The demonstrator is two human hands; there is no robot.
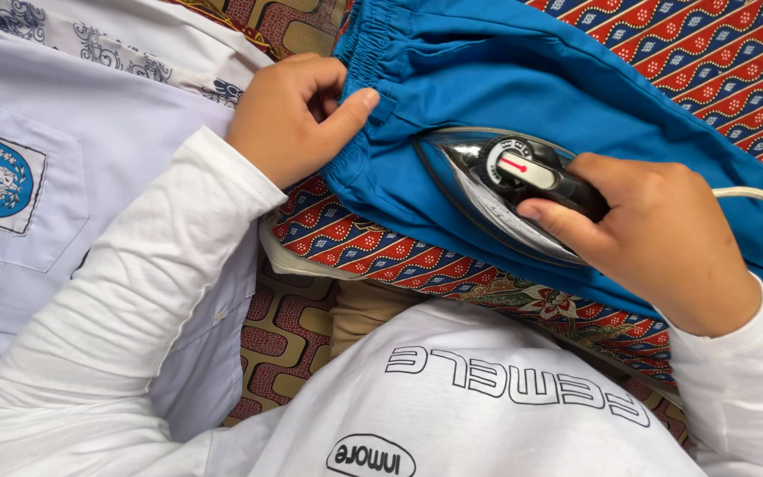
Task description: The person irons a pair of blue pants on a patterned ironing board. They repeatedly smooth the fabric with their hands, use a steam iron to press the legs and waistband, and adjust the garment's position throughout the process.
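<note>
I am pressing the blue garment (576, 97): my right hand (664, 243) is wrapped tight around the black handle of the iron (505, 190), whose soleplate is resting flat on the cloth near the gathered waistband. Farther out, my left hand (298, 110) is pinching the waistband edge between thumb and fingers, pulling it taut over the red patterned cloth (355, 243) covering the surface. As I judge it, the next stroke calls for keeping that tension and gliding toward the gathers without creasing them.

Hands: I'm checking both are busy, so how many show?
2: the left hand grips the blue garment at its waistband; the right hand holds the iron on it.
</note>
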